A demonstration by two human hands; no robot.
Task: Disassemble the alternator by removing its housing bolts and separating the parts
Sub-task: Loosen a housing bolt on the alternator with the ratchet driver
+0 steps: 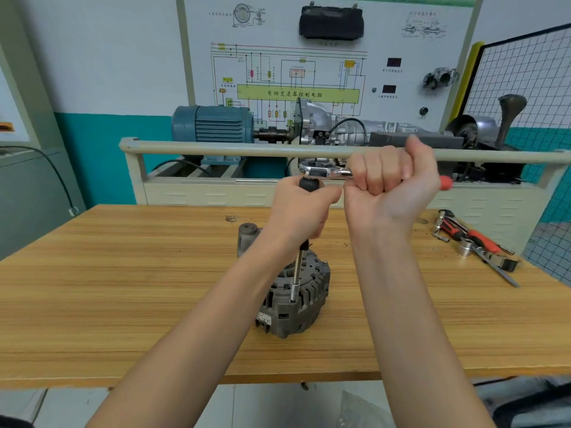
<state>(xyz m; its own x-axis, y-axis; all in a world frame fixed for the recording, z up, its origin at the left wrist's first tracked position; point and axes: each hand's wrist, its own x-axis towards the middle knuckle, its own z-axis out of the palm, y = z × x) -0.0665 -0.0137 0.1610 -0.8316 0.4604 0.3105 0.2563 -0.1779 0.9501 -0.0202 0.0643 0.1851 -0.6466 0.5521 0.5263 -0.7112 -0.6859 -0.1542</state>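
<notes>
Alternator (293,291) sits upright near the middle of the desk (123,288), closer to the front edge than the back, and looks whole: the ribbed grey cast housing shows no gap between its halves, so I judge the work is at the bolt-loosening stage with separation yet to come. The left hand (304,211) curls round the black grip of a socket driver (298,273) whose slim chrome shaft runs down to a bolt on the housing's top face. The right hand (392,183) is a fist round the handle of a polished ratchet (324,172) with a red end, level at the driver's top. Spare tools (475,245) lie at the desk's right edge, on its pale wood-grain laminate.
</notes>
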